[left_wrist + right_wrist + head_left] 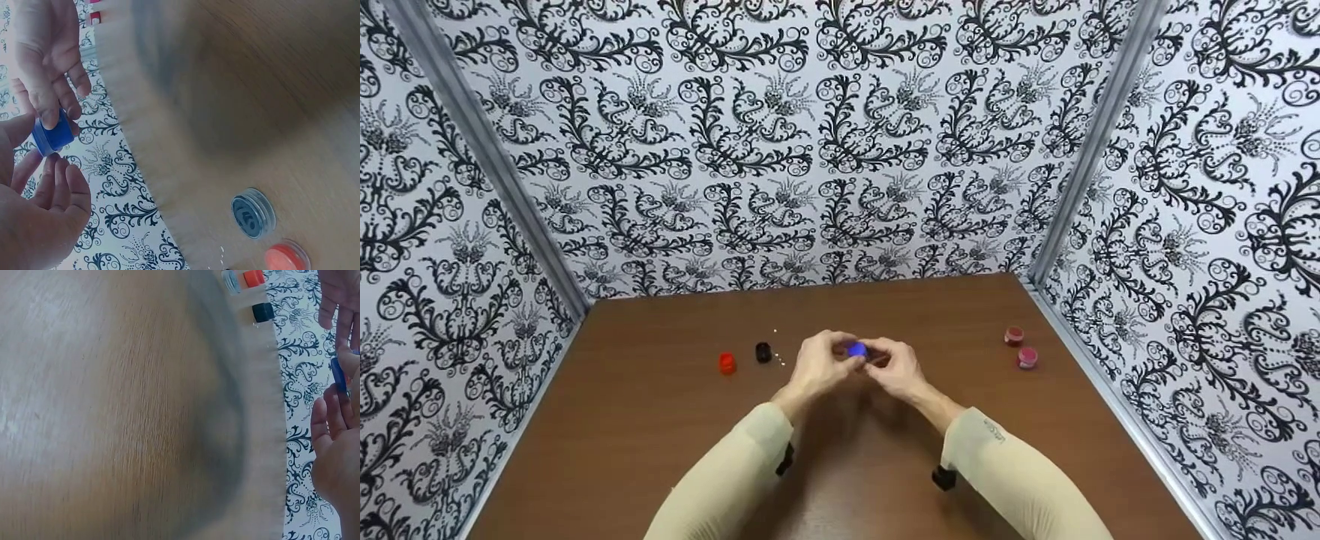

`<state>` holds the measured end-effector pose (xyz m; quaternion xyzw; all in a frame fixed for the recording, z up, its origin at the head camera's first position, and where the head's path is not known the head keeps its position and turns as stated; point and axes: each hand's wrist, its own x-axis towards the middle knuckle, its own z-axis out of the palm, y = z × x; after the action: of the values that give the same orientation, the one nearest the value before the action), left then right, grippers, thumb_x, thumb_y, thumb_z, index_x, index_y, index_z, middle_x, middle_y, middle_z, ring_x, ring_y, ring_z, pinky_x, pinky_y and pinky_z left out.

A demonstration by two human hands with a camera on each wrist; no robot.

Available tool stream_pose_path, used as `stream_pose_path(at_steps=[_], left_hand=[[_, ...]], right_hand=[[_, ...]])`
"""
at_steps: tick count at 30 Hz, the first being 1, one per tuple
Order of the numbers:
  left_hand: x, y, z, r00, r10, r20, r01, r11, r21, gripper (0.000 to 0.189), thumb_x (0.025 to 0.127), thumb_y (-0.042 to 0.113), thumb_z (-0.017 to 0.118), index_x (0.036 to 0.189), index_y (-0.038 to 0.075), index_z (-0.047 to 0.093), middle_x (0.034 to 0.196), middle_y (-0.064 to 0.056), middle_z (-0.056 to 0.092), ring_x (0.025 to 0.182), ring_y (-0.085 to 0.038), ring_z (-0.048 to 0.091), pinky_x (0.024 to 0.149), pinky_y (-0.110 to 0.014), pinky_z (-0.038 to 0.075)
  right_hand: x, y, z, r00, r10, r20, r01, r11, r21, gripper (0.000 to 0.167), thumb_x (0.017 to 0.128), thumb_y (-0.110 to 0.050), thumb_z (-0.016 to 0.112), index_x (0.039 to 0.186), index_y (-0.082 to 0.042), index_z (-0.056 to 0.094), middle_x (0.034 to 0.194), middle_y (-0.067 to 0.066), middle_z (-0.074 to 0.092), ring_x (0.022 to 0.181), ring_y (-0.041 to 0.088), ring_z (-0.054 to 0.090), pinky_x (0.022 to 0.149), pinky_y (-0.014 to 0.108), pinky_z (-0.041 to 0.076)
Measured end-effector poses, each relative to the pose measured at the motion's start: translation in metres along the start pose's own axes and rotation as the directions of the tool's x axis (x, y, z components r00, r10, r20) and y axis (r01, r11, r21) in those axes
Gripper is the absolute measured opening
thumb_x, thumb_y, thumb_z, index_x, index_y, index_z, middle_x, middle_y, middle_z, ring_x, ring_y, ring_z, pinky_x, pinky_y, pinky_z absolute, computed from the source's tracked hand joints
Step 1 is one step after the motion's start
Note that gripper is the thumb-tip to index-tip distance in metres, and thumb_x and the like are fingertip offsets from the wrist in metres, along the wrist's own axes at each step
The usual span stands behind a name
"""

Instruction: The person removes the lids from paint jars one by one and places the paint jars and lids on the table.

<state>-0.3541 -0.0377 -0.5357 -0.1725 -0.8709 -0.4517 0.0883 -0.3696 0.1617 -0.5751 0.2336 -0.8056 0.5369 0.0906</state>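
Observation:
Both hands meet over the middle of the table around one small blue jar (856,349). In the left wrist view the jar (53,135) is tilted and shows a clear rim beside its blue part. My left hand (819,361) pinches it from the left with thumb and fingers. From the other side my right hand (896,367) grips it with its fingertips; in the left wrist view that hand (50,62) comes down from above. Fingers cover part of the jar, and the right wrist view catches only a sliver of blue (338,375).
Left of the hands stand a red jar (727,364) and a black jar (763,352), with small white bits (778,358) beside the black one. Two pinkish-red jars (1027,358) sit near the right edge of the brown table (660,450). Patterned walls (780,150) enclose the back and sides.

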Motion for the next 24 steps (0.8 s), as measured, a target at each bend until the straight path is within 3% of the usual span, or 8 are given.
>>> stream_pose_path(at_steps=[15,24], left_hand=[[-0.002,0.007,-0.011,0.998,0.064,-0.013,-0.063,0.997,0.041,0.032,0.094,0.018,0.091,0.122,0.005,0.083,0.115,-0.013,0.081,0.104,-0.028,0.082,0.096,-0.041,0.067],[-0.003,0.009,-0.015,0.997,0.061,0.038,-0.057,0.994,-0.089,0.031,0.095,0.011,0.087,0.124,0.002,0.083,0.113,-0.016,0.077,0.106,-0.033,0.081,0.097,-0.047,0.068]], right_hand=[[-0.001,-0.011,-0.002,0.999,-0.013,0.046,0.01,0.998,0.058,0.036,0.099,-0.006,0.084,0.133,0.006,0.078,0.123,0.026,0.083,0.106,0.029,0.083,0.092,0.024,0.064],[-0.002,-0.012,-0.002,0.997,-0.056,0.058,0.048,0.992,0.121,0.036,0.1,0.001,0.08,0.135,0.012,0.075,0.126,0.032,0.08,0.109,0.029,0.081,0.093,0.021,0.062]])
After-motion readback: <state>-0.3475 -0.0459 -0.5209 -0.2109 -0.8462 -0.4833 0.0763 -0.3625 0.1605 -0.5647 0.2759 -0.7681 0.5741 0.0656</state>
